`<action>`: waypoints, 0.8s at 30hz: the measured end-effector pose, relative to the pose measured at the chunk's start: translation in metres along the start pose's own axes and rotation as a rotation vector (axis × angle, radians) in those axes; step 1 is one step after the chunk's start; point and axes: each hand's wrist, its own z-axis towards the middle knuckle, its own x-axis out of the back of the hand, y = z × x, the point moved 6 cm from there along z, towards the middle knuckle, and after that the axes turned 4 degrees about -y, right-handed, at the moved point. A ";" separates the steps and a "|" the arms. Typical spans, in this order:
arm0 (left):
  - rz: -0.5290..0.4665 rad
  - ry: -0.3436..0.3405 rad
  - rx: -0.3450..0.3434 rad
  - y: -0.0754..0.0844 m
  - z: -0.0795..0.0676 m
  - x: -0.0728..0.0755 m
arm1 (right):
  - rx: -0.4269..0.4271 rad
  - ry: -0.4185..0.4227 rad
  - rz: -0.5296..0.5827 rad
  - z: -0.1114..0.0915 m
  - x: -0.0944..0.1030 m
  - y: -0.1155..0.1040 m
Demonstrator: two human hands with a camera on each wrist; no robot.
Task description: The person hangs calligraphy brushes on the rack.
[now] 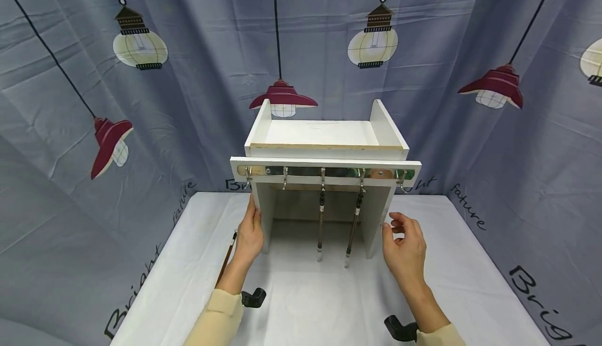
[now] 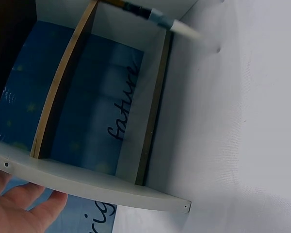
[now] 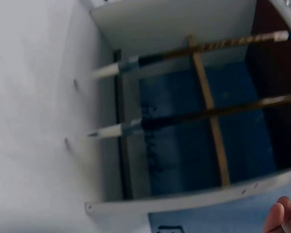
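A small white wooden rack [image 1: 264, 212] stands upright, its front bar carrying a row of metal hooks. Two writing brushes hang tip-down from hooks, one brush [image 1: 321, 220] near the middle and another brush [image 1: 354, 226] to its right, tilted. My left hand [image 1: 249, 236] rests its fairly straight fingers on the outside of the rack's left panel. Just off the right panel, my right hand [image 1: 406, 246] has loosely bent fingers with nothing visible in them; contact with the panel is unclear. In the right wrist view only its fingertips [image 3: 276, 216] show. A third brush [image 1: 228, 258] is partly hidden behind my left forearm.
White cloth covers the table [image 1: 310, 304] beneath the rack. A blue-grey curtain [image 1: 211, 100] printed with lamps surrounds it at the back and sides. The rack has an open tray [image 1: 324, 131] on top. Dark wrist-worn pieces [image 1: 254, 298] sit at both wrists.
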 end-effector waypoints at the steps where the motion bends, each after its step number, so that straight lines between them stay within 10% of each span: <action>1: -0.004 -0.005 0.006 0.000 0.000 0.000 | -0.010 -0.006 -0.005 0.002 -0.001 0.004; 24: 0.011 0.004 0.015 0.002 -0.002 0.002 | -0.137 -0.317 0.079 0.019 -0.033 0.042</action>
